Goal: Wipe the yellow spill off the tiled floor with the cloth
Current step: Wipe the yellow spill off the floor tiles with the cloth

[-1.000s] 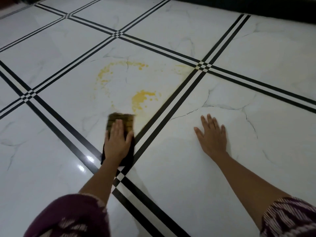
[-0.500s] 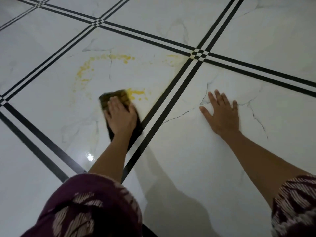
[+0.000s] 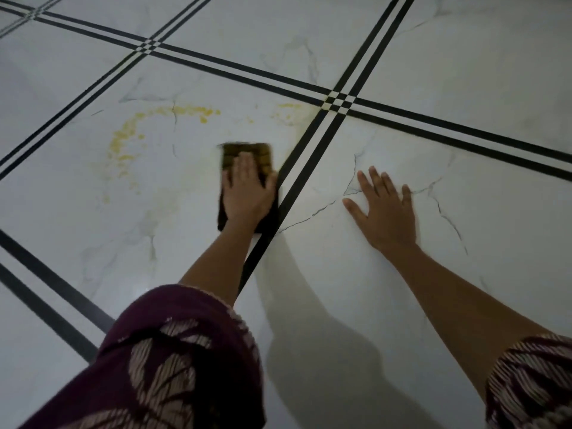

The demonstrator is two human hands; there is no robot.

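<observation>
Left hand (image 3: 247, 193) presses flat, fingers straight, on the cloth (image 3: 230, 156), whose long axis follows the forearm. The remaining spill (image 3: 130, 140) arcs ahead and left of it. Right hand (image 3: 383, 212), spread flat on the floor (image 3: 464, 72), lies farther off.

the left hand (image 3: 247, 193) hides the middle of the cloth (image 3: 247, 149), and the cloth's edge at 12 o'clock is blurred.
</observation>
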